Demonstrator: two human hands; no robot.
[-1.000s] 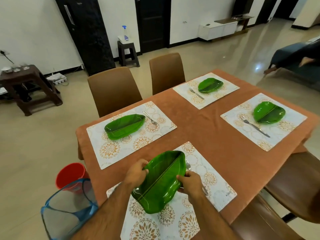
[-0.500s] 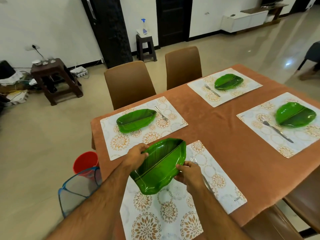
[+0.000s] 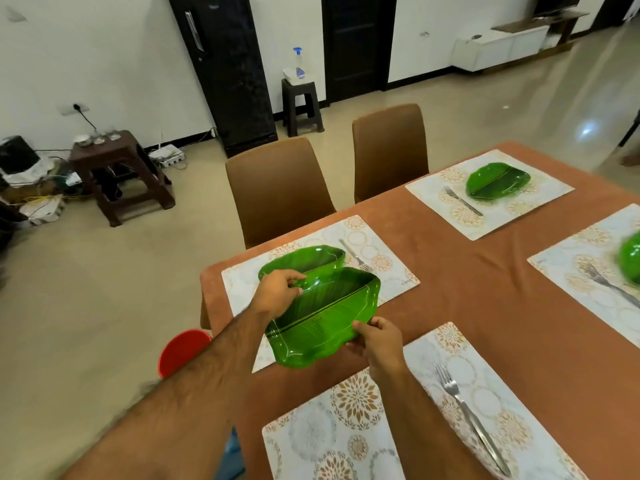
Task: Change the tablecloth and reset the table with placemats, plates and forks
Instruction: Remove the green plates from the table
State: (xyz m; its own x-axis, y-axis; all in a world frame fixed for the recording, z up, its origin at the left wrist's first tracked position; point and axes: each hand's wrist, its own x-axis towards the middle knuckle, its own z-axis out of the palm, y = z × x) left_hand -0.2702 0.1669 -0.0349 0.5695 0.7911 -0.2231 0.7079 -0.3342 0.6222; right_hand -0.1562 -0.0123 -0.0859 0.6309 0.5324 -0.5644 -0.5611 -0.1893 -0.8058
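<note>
Both hands hold a green leaf-shaped plate [image 3: 323,315] in the air above the orange tablecloth [image 3: 460,292]. My left hand [image 3: 278,292] grips its far left rim and my right hand [image 3: 375,337] pinches its near right rim. Below it lies the near placemat [image 3: 349,434], bare except for a fork [image 3: 467,414] on its right. Behind the held plate, a second green plate [image 3: 304,258] sits on the far left placemat [image 3: 381,268] beside a fork [image 3: 353,254]. Another plate [image 3: 498,180] and fork [image 3: 462,200] lie on the far placemat [image 3: 502,202]. A further plate [image 3: 632,258] shows at the right edge.
Two brown chairs [image 3: 280,188] stand at the table's far side. A red bucket [image 3: 183,349] sits on the floor by the table's left corner. A dark side table [image 3: 121,171] and a stool [image 3: 301,102] with a spray bottle stand near the wall.
The plate has been lifted off the near placemat and carried up and left, over the gap toward the far left setting. My view has shifted left.
</note>
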